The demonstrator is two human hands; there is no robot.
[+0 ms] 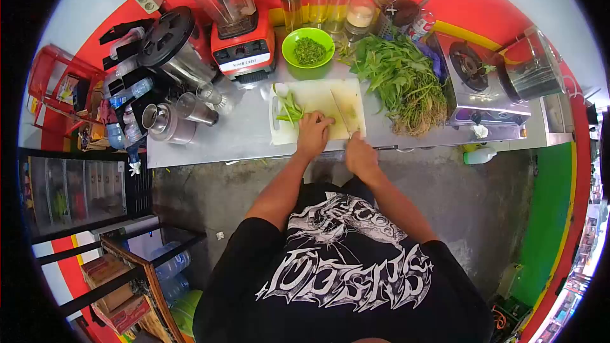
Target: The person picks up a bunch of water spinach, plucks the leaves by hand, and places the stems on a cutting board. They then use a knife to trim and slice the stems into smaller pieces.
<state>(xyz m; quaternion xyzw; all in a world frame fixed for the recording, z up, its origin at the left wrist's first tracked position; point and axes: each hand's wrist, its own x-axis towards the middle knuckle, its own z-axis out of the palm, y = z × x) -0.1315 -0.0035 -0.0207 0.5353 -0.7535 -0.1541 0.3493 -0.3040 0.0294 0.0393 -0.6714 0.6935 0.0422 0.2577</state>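
A knife [341, 113] is in my right hand [361, 154], fingers wrapped round its handle. Its blade points away from me over the right half of the white cutting board [302, 89]. My left hand [314, 133] lies on the board left of the blade, with curled fingers closed over the ends of some pale green stalks [289, 108]. The rest of the stalks spread out to the left of that hand. Just beyond the board stands a green bowl [291, 62] with finely chopped greens [309, 51] in it.
A large heap of leafy greens [400, 76] with roots lies right of the board, beside a gas stove [489, 105]. Behind stand a red blender [243, 51] and several pump bottles [318, 6]. Metal cups and a glass [197, 109] occupy the counter's left.
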